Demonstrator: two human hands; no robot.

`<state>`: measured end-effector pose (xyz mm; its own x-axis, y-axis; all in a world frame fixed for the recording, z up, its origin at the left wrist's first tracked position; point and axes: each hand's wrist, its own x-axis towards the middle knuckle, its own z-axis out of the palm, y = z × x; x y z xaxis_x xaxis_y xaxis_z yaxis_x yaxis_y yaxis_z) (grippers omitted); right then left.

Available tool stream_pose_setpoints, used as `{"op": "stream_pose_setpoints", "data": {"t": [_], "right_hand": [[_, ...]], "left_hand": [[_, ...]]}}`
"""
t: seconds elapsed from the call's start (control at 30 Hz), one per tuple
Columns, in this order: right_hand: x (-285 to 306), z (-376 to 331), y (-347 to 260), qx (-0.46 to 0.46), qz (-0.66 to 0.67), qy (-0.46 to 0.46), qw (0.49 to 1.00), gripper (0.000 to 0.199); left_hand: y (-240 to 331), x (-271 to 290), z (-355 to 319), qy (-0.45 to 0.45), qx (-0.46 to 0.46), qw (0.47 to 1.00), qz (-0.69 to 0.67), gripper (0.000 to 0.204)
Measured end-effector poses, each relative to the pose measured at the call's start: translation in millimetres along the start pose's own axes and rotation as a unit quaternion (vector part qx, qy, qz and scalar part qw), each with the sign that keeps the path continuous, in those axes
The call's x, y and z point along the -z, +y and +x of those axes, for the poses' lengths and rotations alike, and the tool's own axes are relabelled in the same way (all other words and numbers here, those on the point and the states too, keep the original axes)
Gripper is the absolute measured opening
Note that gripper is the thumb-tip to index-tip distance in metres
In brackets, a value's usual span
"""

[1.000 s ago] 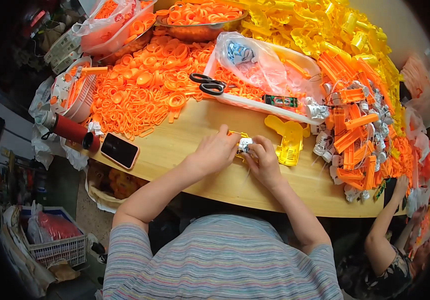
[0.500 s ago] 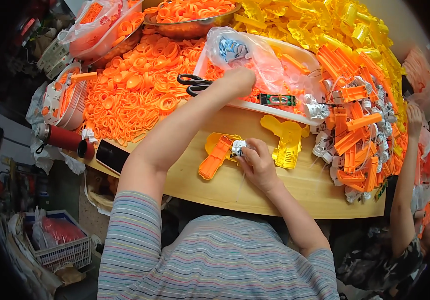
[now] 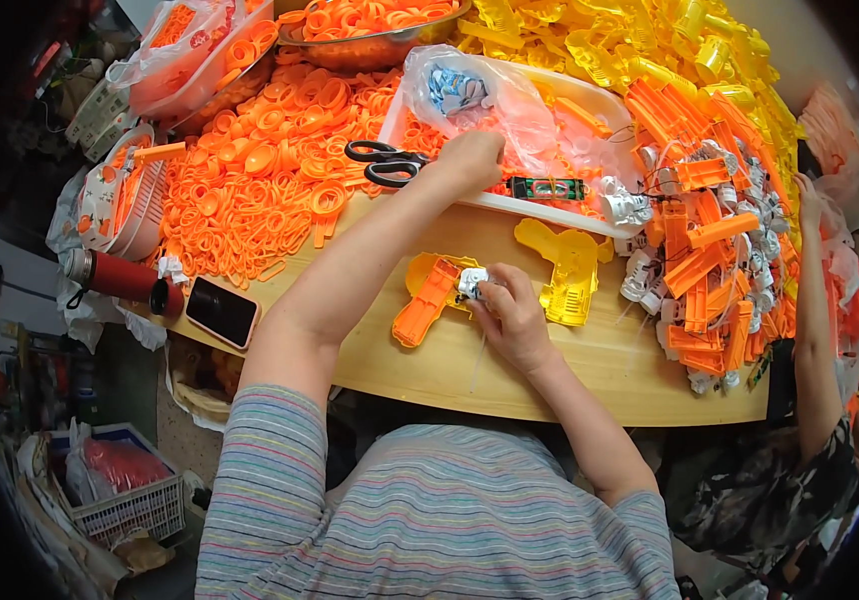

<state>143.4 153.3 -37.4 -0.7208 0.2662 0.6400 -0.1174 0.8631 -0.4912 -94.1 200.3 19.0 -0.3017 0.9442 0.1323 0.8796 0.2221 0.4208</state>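
My right hand [image 3: 518, 318] pinches a small white plastic part [image 3: 472, 283] with its thumb and fingers. That part sits at the upper end of an orange plastic piece [image 3: 426, 305], which lies over a yellow toy-gun shell half [image 3: 420, 268] on the table. Another yellow shell half [image 3: 572, 278] rests to the right of this hand. Over the near edge of the white tray [image 3: 540, 213] reaches my left hand [image 3: 472, 162], knuckles up; its fingers are hidden. Black-handled scissors [image 3: 387, 162] lie just left of it, and a small green-and-black part [image 3: 547, 189] is close on its right.
Loose orange parts [image 3: 250, 160] are heaped at the left, yellow shells [image 3: 640, 50] at the back, and orange holders with white wired units [image 3: 705, 260] at the right. A phone [image 3: 223, 312] and a red bottle [image 3: 120, 275] lie front left. A co-worker's arm [image 3: 812, 330] shows at right.
My left hand has shifted slightly left and down at the tray's near edge. The right hand keeps its pinch on the white part. The whole view has shifted a little.
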Motion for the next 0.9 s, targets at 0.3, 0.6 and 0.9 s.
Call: {"op": "stream_pose_setpoints", "data": {"t": [0.3, 0.6, 0.9], "right_hand": [[-1, -4, 6, -0.01, -0.031, 0.022, 0.999, 0.038], [-6, -4, 6, -0.007, -0.021, 0.028, 0.999, 0.037], [-7, -5, 4, -0.003, -0.022, 0.028, 0.999, 0.035]], "left_hand": [[39, 45, -77, 0.167, -0.124, 0.977, -0.049, 0.013], [29, 19, -206, 0.141, -0.116, 0.981, -0.063, 0.009], [30, -14, -229, 0.213, -0.195, 0.957, 0.04, 0.015]]}}
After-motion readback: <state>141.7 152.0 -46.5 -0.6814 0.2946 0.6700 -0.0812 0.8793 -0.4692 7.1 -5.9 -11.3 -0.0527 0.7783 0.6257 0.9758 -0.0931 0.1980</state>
